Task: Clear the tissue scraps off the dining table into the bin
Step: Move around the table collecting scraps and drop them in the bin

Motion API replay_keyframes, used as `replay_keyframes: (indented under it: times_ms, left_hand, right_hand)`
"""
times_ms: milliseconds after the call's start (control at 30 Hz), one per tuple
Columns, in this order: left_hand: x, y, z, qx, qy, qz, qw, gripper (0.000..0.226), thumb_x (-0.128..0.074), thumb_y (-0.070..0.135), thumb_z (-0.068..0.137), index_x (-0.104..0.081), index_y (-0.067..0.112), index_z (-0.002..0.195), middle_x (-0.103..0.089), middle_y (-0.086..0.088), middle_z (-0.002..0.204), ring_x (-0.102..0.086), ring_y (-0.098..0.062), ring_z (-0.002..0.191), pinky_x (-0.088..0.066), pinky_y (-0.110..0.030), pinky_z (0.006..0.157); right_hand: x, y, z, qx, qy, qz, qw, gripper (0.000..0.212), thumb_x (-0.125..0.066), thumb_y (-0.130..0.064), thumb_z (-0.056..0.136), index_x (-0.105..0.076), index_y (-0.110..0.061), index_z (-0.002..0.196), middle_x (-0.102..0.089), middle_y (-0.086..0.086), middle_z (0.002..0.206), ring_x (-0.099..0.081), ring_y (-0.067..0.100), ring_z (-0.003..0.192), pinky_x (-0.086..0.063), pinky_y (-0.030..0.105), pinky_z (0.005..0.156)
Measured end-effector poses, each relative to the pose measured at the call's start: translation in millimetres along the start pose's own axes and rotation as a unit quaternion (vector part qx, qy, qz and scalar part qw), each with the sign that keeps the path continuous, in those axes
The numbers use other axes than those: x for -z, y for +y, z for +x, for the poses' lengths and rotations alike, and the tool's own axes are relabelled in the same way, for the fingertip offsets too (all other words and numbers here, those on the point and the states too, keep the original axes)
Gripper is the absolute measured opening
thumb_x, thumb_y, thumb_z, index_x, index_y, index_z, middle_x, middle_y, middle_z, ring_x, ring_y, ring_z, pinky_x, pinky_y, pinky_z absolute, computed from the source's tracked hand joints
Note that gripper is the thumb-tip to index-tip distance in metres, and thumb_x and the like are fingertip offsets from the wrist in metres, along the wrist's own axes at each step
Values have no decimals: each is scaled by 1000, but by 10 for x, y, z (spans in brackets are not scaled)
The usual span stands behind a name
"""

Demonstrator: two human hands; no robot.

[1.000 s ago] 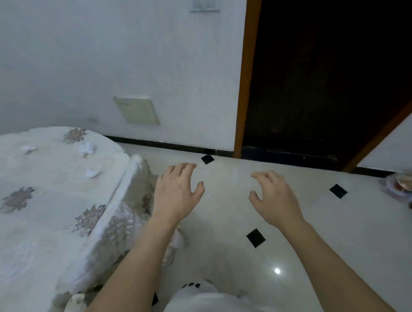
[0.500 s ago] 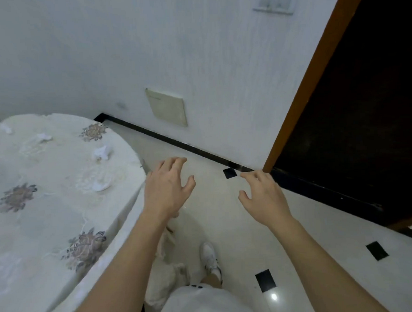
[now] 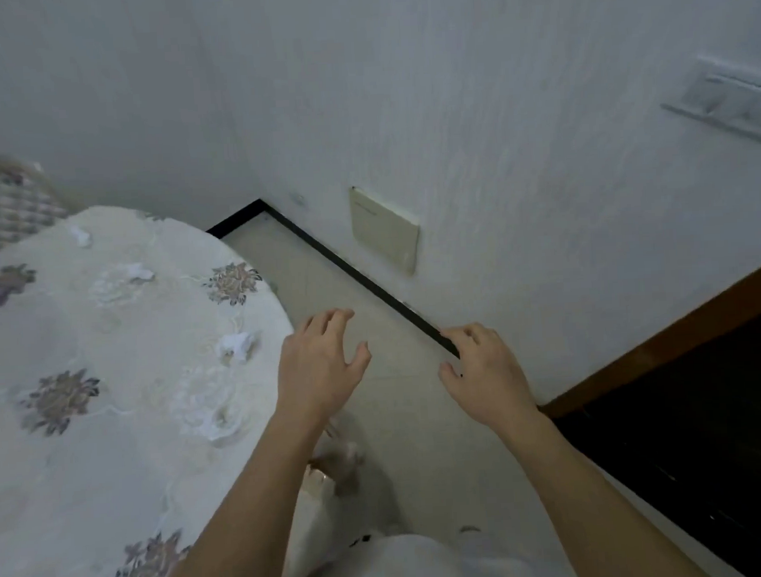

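The dining table (image 3: 111, 390) fills the left side, under a white cloth with brown flower patterns. White tissue scraps lie on it: one (image 3: 239, 345) near the right edge, one (image 3: 218, 422) closer to me, one (image 3: 139, 272) farther back, one (image 3: 79, 235) near the far edge. My left hand (image 3: 319, 371) hovers just past the table's right edge, fingers spread, holding nothing. My right hand (image 3: 489, 371) floats over the floor to the right, fingers also apart and empty. No bin is in view.
A white wall with a beige panel (image 3: 384, 230) and a light switch (image 3: 726, 102) stands ahead. A dark doorway (image 3: 707, 425) with a brown frame is at the right. A patterned chair back (image 3: 4, 202) sits behind the table. Pale floor tiles (image 3: 370, 297) lie between table and wall.
The view has swung left toward the table, so the doorway slid to the right edge. Both hands stay raised, open and empty, now closer to the table's edge.
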State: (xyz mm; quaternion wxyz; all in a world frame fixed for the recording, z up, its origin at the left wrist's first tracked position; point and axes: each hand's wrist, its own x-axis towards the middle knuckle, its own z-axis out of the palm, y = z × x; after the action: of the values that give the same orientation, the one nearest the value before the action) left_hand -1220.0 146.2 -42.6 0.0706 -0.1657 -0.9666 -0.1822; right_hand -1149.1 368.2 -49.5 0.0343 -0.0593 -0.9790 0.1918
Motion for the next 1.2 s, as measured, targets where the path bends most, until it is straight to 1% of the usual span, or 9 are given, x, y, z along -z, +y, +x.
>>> replay_keyframes:
  times_ms: [267,467,633,733,800,900,1000,1100,1200]
  left_hand:
    - [-201,-494,509,111,20,1,994,53,-43,47,82,-65,16,119,-67,-2,117,-60,-29,107,-51,-40,79]
    - [-311,-802,915,249,47,32,967,44,-52,41,83,-65,17,117,-68,-1,118,-62,-28,106,-52,-38,76]
    - [-266,-975,875,403,66,37,912,44,-54,42,83,-65,18,118,-68,0,119,-62,-26,107,-54,-40,80]
    - [-179,-992,760,478,101,45,871,45,-52,43,84,-65,18,118,-68,0,119,-61,-26,108,-53,-39,83]
    - [-133,-965,636,519,124,55,844,45,-50,43,85,-65,17,118,-68,0,117,-62,-26,106,-53,-38,80]
    - [-95,-914,392,580,143,60,799,49,-43,48,86,-64,18,119,-67,0,118,-61,-26,104,-52,-38,78]
    - [-106,-873,87,626,158,62,761,51,-41,49,85,-64,18,119,-66,1,118,-59,-25,104,-52,-38,80]
    - [-176,-864,-208,665,157,57,728,51,-43,49,84,-65,16,116,-66,-2,115,-61,-27,100,-53,-39,77]
    - [-318,-887,-404,701,145,24,698,45,-55,44,88,-64,17,122,-63,-3,120,-63,-27,99,-54,-38,76]
  right_hand:
    - [-297,-198,1255,105,-70,-15,992,43,-56,-28,87,-57,-15,128,-58,5,116,-53,24,107,-48,37,88]
    - [-638,-608,2468,253,-129,-8,959,36,-60,-26,83,-62,-16,117,-61,5,111,-56,25,99,-52,39,80]
    - [-874,-1090,3209,361,-178,25,915,31,-58,-25,81,-63,-12,109,-62,9,105,-58,30,97,-52,41,80]
    - [-992,-1387,3384,419,-217,40,881,33,-60,-22,84,-62,-13,116,-60,10,110,-55,30,103,-49,40,84]
    - [-1100,-1592,3390,450,-254,44,855,39,-60,-22,85,-60,-16,124,-59,9,114,-54,29,108,-49,39,85]
    - [-1274,-1886,3312,503,-290,42,813,42,-60,-26,86,-58,-19,127,-58,6,119,-52,27,113,-47,37,85]
    - [-1421,-2133,3199,548,-315,39,774,42,-63,-26,85,-59,-19,127,-62,7,114,-57,31,107,-48,40,85]
    - [-1573,-2316,3102,591,-331,7,736,44,-61,-32,85,-57,-22,128,-65,4,108,-62,28,100,-50,40,83]
    - [-1710,-2420,2996,633,-352,-53,687,48,-57,-38,88,-50,-24,133,-62,2,116,-60,26,104,-49,39,86]
